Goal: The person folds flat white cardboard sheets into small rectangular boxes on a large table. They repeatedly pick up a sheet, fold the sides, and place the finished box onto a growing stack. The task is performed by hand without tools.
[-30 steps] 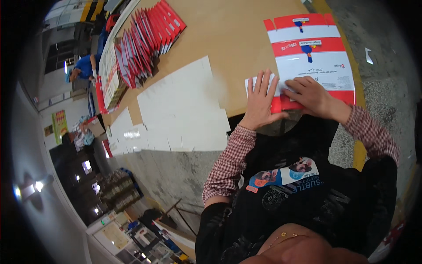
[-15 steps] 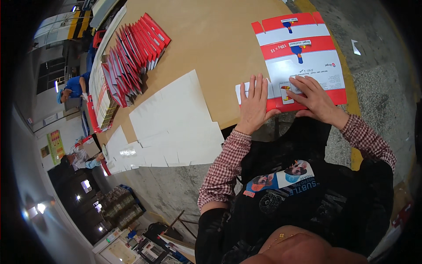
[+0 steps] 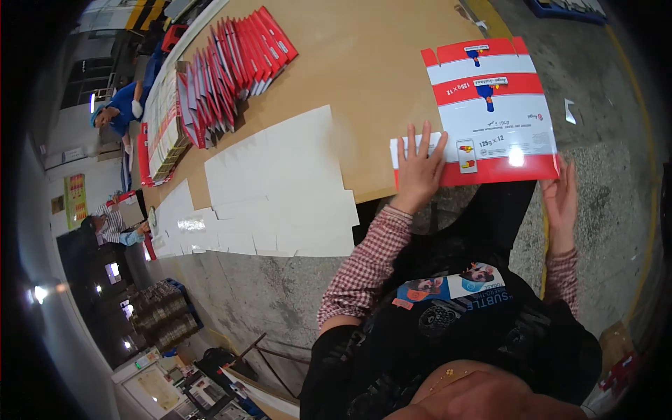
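Left hand (image 3: pixel 418 168): flat, fingers spread wide, palm down on the near left corner of the carton blank (image 3: pixel 490 115); it presses and grips nothing.
Right hand (image 3: pixel 561 196): open, fingers straight and together, at the near right corner of the blank, fingertips touching or just under its edge; nothing is closed in it.
Carton blank: a flat, unfolded printed sheet, red and white bands with small blue marks, lying on the right part of the table (image 3: pixel 364 63); its near edge hangs over the near table edge, above the person's lap.
Table: long, tan top, running from near right to far left.
White sheets (image 3: pixel 280 185): plain flat blanks, spread on the table to the left of the left hand, well apart from the printed blank; more lie farther left along the near edge.
Red stack (image 3: pixel 234 66): many red and white flat cartons fanned in a leaning row on the far left part of the table.
Co-worker (image 3: pixel 122 112): a person in blue at the far left end of the table.
Floor (image 3: pixel 602 91): grey concrete to the right of the table, with a small white scrap (image 3: pixel 571 112) on it.
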{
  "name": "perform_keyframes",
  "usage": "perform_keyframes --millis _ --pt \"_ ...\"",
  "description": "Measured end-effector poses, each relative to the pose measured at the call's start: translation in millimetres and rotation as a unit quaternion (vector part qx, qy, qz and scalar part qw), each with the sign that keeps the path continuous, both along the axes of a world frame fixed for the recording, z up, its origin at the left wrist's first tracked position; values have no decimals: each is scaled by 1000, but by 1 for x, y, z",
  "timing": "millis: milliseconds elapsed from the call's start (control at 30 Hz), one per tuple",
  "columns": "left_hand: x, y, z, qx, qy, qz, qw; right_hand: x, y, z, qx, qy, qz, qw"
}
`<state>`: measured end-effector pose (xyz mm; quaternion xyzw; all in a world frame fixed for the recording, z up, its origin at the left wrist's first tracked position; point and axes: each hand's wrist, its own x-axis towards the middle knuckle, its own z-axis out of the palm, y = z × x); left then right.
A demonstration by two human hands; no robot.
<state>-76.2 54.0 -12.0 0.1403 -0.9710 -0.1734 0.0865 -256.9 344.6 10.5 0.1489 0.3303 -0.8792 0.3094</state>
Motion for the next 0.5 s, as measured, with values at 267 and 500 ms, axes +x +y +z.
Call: perform_keyframes --millis 267,500 --pt "-4 31 38 246 290 153 912 24 -152 -46 196 326 243 892" --pt "204 -22 52 7 -19 310 950 -240 -301 51 321 591 445 591"
